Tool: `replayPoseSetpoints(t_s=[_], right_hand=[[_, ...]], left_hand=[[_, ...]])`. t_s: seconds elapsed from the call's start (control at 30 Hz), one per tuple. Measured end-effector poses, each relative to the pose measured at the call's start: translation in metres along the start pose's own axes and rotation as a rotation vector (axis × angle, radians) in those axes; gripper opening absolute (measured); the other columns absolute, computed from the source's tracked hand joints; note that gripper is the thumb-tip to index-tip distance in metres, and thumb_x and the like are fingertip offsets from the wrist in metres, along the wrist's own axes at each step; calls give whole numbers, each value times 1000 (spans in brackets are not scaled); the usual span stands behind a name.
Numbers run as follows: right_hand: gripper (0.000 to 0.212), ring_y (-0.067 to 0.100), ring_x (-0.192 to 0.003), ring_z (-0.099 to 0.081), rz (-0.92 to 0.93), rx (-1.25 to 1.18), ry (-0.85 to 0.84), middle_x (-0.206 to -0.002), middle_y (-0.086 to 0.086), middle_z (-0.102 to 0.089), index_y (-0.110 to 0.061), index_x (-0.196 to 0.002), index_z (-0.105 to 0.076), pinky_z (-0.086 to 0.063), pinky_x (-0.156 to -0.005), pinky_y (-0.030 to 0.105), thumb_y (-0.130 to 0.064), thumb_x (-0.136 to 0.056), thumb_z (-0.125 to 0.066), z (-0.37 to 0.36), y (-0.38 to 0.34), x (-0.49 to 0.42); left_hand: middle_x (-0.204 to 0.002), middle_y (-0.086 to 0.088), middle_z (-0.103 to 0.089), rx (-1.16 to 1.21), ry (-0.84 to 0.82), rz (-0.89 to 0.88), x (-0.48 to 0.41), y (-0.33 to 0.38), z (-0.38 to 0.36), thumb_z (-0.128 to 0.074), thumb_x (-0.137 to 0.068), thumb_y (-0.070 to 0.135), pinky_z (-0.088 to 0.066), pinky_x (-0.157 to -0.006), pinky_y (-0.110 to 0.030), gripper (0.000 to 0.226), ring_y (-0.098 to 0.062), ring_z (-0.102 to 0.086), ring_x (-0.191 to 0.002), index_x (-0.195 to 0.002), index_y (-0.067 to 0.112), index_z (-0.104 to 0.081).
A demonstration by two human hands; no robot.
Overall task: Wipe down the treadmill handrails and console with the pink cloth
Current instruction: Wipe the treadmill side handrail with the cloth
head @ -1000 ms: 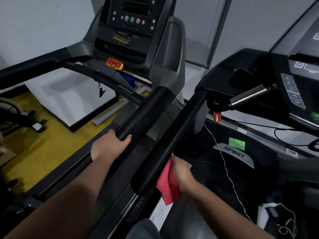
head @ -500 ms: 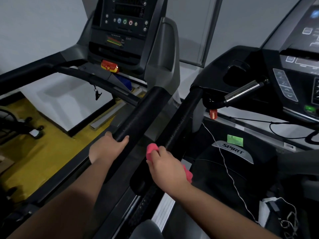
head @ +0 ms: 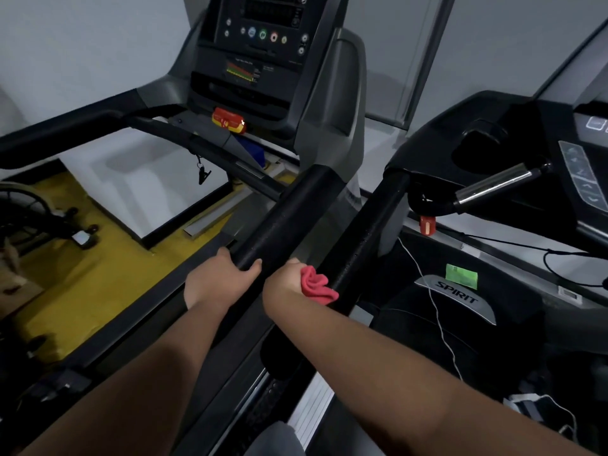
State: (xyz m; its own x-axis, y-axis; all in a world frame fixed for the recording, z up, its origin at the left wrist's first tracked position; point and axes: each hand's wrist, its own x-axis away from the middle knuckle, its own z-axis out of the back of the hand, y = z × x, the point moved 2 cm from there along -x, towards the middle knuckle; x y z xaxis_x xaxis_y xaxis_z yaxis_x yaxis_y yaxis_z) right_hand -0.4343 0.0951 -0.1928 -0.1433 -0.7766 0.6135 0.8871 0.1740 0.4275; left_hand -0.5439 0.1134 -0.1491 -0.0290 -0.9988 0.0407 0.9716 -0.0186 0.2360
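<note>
**2 treadmills, 1 cloth, both hands busy**

So here's the view, looking down between 2 treadmills parked side by side. The left hand (head: 217, 281) is wrapped over the lower end of the left treadmill's handrail (head: 289, 218), the fat black padded one, thumb on the near side and fingers curled over the top. Solid grip, nothing else in it.

The right hand (head: 283, 284) sits in the gap between the 2 rails, just beside the left one. It's got the pink cloth (head: 317, 284) scrunched into a wad, with the cloth pushed up against the inner side of the right treadmill's handrail (head: 365, 238). The fingers are mostly hidden behind the back of the hand and the cloth, but the wad is clearly clutched, not just lying there.

The console (head: 263, 37) is up top, well away from both hands, with a row of round buttons and a red and yellow safety key (head: 228, 121) below it. A little black clip (head: 204, 174) dangles from a cord under that. On the right machine there's a chrome grip bar (head: 496, 184), a SPIRIT badge (head: 457, 296) with a green sticker (head: 460, 276) right above it, and a thin white cable (head: 437, 311) trailing down. Yellow floor (head: 82, 274) off to the left.
</note>
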Motion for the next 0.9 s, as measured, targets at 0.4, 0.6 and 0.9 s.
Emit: replayPoseSetpoints(t_s=[0.4, 0.6, 0.9], right_hand=[[14, 19, -64, -52, 32, -614, 1108, -72, -4, -65, -21, -77, -70, -34, -41, 24, -24, -75, -56, -43, 51, 93], [22, 21, -76, -59, 185, -818, 1322, -110, -5, -67, -17, -109, -68, -49, -60, 29, -20, -92, -54, -91, 80, 93], [21, 19, -71, -59, 197, -774, 1309, -93, -3, -69, -17, -96, -71, -47, -55, 25, -18, -85, -53, -74, 56, 100]], left_hand=[[-71, 1, -60, -32, 3, 16, 3, -1, 0, -36, -82, 75, -53, -56, -30, 75, -17, -57, -59, -124, 14, -49], [-68, 1, -59, -34, 8, 17, 5, 2, 0, -36, -83, 73, -53, -54, -30, 75, -16, -57, -57, -127, 14, -47], [-69, 0, -56, -30, 35, 24, 4, 3, 0, -39, -83, 71, -46, -50, -27, 71, -17, -53, -57, -121, 13, -49]])
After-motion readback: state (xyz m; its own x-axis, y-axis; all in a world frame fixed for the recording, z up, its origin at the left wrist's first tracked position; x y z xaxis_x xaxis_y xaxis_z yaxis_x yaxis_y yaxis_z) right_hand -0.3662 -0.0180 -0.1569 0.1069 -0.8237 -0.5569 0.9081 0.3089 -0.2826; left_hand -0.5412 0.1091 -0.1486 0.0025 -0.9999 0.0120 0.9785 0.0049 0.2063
